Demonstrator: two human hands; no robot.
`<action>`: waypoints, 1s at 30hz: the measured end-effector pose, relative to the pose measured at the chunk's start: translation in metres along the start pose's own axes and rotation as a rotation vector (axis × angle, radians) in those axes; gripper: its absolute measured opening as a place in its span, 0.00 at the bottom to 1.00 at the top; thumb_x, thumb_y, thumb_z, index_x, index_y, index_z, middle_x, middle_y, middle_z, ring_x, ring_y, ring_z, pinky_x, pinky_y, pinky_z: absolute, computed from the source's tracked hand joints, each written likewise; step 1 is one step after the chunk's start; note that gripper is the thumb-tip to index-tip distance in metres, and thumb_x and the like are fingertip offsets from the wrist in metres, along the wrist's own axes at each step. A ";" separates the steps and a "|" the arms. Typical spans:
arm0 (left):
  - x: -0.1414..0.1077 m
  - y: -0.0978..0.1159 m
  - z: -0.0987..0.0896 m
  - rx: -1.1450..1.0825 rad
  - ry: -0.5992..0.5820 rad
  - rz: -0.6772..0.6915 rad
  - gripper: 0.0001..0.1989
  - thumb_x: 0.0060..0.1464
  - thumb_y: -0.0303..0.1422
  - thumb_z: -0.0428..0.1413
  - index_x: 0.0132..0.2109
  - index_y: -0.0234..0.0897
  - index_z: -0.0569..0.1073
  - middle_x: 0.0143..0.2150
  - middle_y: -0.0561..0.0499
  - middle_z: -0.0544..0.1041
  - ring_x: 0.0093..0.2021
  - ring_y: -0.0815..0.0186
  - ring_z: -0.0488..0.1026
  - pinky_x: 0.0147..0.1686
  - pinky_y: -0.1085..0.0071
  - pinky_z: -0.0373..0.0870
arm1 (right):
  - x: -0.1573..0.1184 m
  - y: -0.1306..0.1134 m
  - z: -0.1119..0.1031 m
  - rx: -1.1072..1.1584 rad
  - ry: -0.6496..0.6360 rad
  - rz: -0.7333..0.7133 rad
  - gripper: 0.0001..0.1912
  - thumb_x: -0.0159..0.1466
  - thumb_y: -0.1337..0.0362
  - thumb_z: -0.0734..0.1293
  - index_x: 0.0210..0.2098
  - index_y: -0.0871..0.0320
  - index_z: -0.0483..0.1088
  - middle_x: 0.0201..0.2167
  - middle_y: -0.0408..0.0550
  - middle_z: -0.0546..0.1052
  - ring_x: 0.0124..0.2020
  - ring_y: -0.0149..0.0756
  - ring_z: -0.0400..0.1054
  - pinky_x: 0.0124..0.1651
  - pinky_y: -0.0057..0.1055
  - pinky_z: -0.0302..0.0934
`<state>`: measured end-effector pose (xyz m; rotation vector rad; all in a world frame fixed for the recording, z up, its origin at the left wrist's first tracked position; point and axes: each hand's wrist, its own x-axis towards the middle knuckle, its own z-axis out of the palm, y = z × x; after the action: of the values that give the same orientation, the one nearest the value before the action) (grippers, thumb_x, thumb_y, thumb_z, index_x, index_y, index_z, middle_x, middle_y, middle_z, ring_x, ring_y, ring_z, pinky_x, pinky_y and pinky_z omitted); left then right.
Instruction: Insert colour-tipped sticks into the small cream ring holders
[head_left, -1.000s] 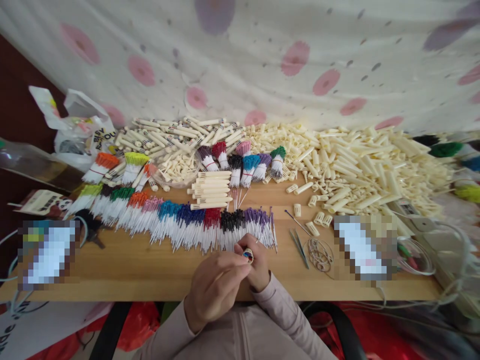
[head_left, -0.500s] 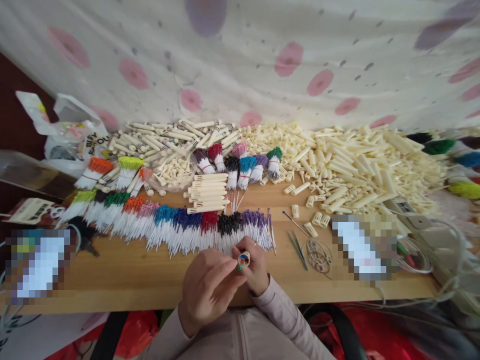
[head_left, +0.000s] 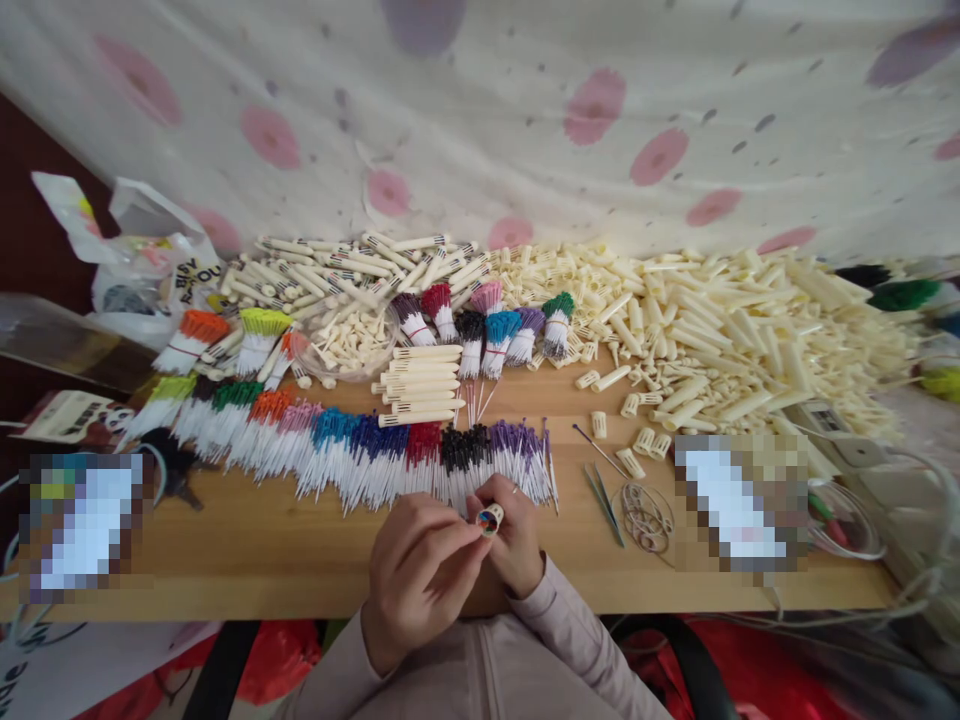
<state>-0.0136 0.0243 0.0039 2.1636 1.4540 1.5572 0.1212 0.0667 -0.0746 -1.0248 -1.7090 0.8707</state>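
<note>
My right hand (head_left: 511, 530) is closed around a cream slotted pen barrel piece (head_left: 496, 512), its open round end turned up toward me. Several coloured tips, blue and red among them, show inside that opening. My left hand (head_left: 420, 575) has its thumb and fingertips pinched together at the left rim of the opening; whatever lies between them is hidden. Just beyond both hands is a long row of pen refills (head_left: 367, 470) with white tubes and coloured ends, sorted by colour. A small stack of cream pens (head_left: 420, 385) lies behind the row.
Tweezers (head_left: 604, 505), looped bands (head_left: 646, 518) and loose slotted pieces (head_left: 631, 462) lie to the right. Behind are bundled refills (head_left: 500, 345), a tub of small cream parts (head_left: 349, 335) and a large heap of barrels (head_left: 720, 340). Blurred phones (head_left: 90, 525) (head_left: 735, 500) flank the desk.
The green tip that stuck out below the barrel opening by my left fingers no longer shows there. My left fingers have shifted slightly at the rim. The whole view has shifted a little.
</note>
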 end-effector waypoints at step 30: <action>0.000 -0.022 -0.028 0.061 0.144 0.051 0.12 0.53 0.15 0.63 0.40 0.34 0.77 0.33 0.51 0.78 0.33 0.67 0.75 0.34 0.68 0.77 | 0.001 -0.003 -0.004 0.031 -0.016 -0.017 0.10 0.70 0.62 0.62 0.31 0.53 0.64 0.25 0.41 0.68 0.25 0.35 0.64 0.29 0.31 0.57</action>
<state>-0.0496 0.0244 0.0050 2.1783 1.5181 1.7417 0.1236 0.0668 -0.0704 -0.9830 -1.7104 0.8944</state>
